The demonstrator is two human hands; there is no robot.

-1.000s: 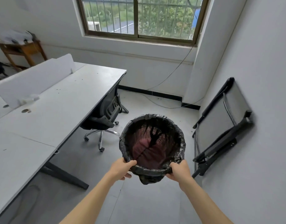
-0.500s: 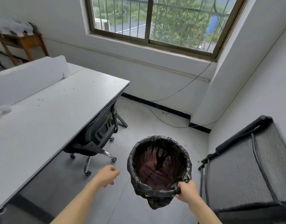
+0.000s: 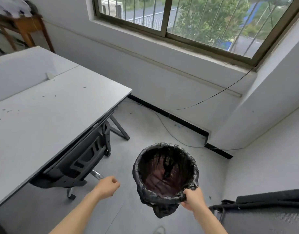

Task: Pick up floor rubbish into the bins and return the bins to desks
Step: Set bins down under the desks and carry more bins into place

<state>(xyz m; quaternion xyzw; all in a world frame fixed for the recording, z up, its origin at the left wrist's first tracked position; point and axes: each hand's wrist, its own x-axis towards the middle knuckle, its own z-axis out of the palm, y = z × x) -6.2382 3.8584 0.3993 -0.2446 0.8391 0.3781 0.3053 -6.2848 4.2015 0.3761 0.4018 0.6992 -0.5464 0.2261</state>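
Bin (image 3: 165, 173) with a black liner is hanging in the air above the grey floor (image 3: 145, 132), well out from the near corner of the desk (image 3: 52, 119) and to the right of the tucked-in office chair (image 3: 81, 164). Only the right hand (image 3: 193, 200) is carrying it, pinching the liner-wrapped rim at the near side. The left hand (image 3: 107, 187) is hovering apart from the bin, curled into a loose fist and holding nothing that can be seen.

Inside, the bin is looking dark, and whether any rubbish is sitting in it cannot be told.

Several things are looking risky. A one-handed grip on one side of the rim is likely letting the bin tip away, and slack liner could be slipping under the fingers. A loose tail of liner (image 3: 162, 211) is dangling beneath. A thin cable (image 3: 164, 125) is trailing across the floor by the wall, ready to catch a foot. Folded dark furniture (image 3: 263, 215) is standing just beside the right arm, close enough to bump.
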